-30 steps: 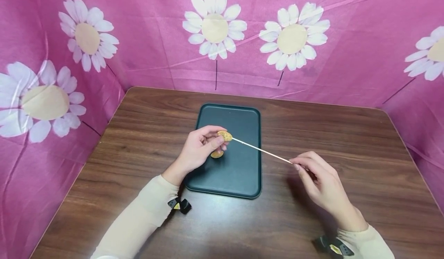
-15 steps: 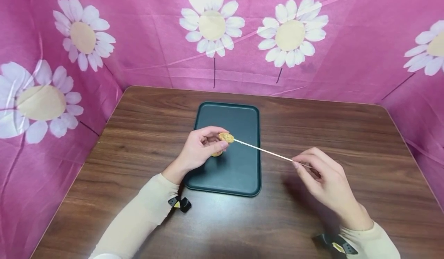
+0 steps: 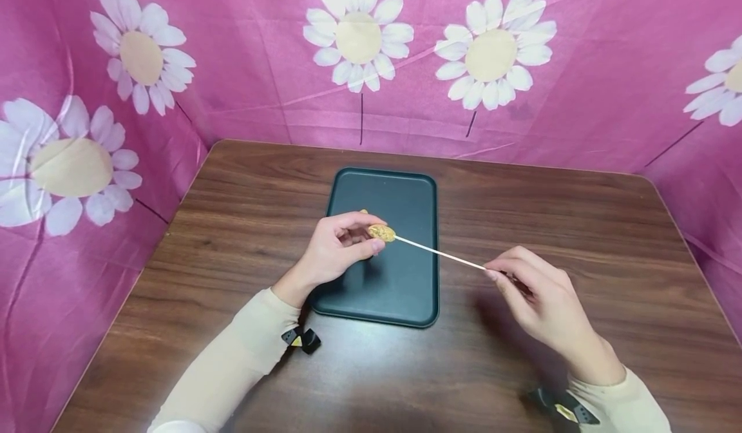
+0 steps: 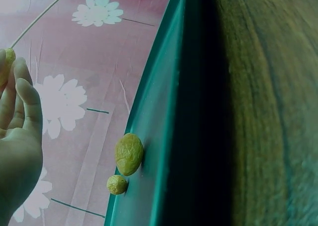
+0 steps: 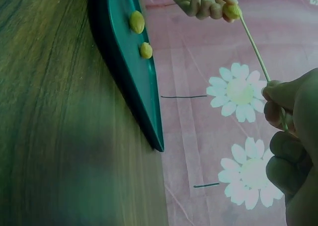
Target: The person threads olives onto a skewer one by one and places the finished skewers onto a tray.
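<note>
My left hand (image 3: pixel 330 252) pinches a yellow, wrinkled oval fruit (image 3: pixel 382 232) between thumb and fingers, above a dark green tray (image 3: pixel 400 294). One end of a thin wooden skewer (image 3: pixel 440 253) meets the right end of this fruit. To the right, my right hand (image 3: pixel 539 301) grips the skewer's other end with thumb and fingertips. Two more yellow fruits lie on the tray: a larger oval one (image 4: pixel 128 154) and a smaller round one (image 4: pixel 117 185) in the left wrist view. From the head camera, the left hand mostly hides them.
The tray lies on a brown wood-grain table (image 3: pixel 522 207), left of the right hand. A pink cloth (image 3: pixel 406 124) with white daisies hangs around the table's back and sides. Each sleeve has a small dark camera (image 3: pixel 301 340) at the wrist.
The held fruit has shifted slightly right and toward the right hand, so less skewer shows between the hands. The left hand now covers more of the fruit on the tray.
</note>
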`<state>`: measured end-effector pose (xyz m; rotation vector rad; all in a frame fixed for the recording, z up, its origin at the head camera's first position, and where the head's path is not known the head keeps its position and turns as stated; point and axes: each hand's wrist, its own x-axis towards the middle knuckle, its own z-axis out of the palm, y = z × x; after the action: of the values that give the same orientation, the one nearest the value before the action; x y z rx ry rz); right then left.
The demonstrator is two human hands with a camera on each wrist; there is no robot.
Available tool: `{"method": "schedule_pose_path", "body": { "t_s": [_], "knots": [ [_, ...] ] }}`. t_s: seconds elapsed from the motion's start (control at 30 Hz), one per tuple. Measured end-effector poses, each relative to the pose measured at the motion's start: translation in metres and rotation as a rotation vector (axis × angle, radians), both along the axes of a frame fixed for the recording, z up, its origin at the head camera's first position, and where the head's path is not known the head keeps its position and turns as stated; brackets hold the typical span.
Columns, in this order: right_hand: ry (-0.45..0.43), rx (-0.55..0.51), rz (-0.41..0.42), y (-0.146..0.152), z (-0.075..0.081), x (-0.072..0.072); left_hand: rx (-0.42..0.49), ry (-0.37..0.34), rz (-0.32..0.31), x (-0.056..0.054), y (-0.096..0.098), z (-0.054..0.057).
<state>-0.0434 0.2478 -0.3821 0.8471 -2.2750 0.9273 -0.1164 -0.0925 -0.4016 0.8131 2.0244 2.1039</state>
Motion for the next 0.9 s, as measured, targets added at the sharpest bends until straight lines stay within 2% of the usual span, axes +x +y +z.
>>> {"method": "schedule_pose_path", "body": {
  "t_s": [0.4,0.6,0.9],
  "knots": [
    [0.008,0.008,0.030,-0.0028,0.0027,-0.0016,0.050,0.015,-0.011,0.0019,0.0019,-0.0004],
    [0.015,0.000,0.031,-0.0050,0.0049,-0.0033,0.019,0.023,0.003,0.0026,0.0039,0.0032],
    [0.018,-0.007,0.054,-0.0097,0.0040,-0.0058,-0.002,0.028,-0.009,0.0044,0.0065,0.0030]
  ]
}}
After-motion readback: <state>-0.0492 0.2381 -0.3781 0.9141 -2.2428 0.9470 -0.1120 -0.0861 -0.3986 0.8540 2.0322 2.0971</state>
